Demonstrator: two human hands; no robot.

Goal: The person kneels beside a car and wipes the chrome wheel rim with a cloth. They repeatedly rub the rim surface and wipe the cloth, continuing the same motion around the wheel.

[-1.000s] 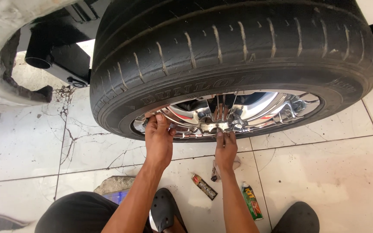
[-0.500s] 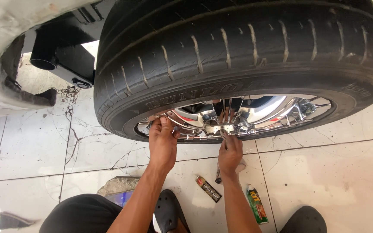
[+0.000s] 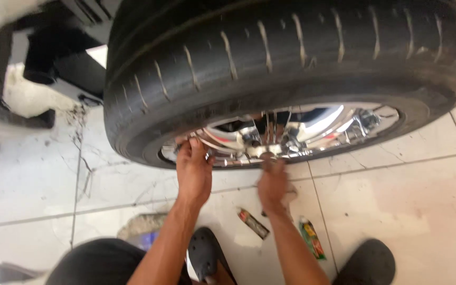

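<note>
A large black tyre (image 3: 291,63) with a shiny chrome rim (image 3: 312,132) fills the upper view, standing on a white tiled floor. My left hand (image 3: 193,171) is at the rim's lower left edge, fingers curled onto the chrome lip. My right hand (image 3: 273,182) is blurred just below the rim's centre hub (image 3: 270,134), touching or very close to it. Whether it holds anything is unclear.
On the tiles between my arms lies a small dark tube (image 3: 253,222), with a green packet (image 3: 312,238) beside it. My black shoes (image 3: 209,258) (image 3: 368,261) are at the bottom. A grey rag (image 3: 143,227) lies left. Dark car underbody parts (image 3: 54,58) sit upper left.
The view has shifted closer and to the right of the wheel. My right hand has dropped slightly below the hub and is in motion. My left hand stays on the rim edge.
</note>
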